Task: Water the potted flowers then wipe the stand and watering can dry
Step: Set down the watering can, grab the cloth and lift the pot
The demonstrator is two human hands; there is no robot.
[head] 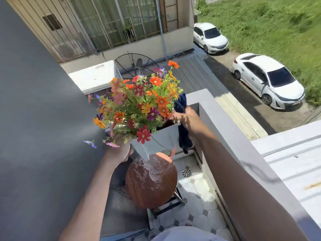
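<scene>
A white square pot [157, 141] full of orange, red and purple flowers [140, 101] is lifted above a round brown stand [151, 181], whose top glistens with water. My left hand [119, 150] grips the pot's left side under the blooms. My right hand [185, 117] holds the pot's right rim together with a dark blue cloth [184, 136], which hangs down beside the pot. No watering can is in view.
A dark grey wall [43, 119] stands at the left. A grey balcony parapet [225, 122] runs along the right. The tiled floor [199, 192] has a round drain [186, 172]. Beyond are an air-conditioner unit [93, 75], a satellite dish and parked white cars.
</scene>
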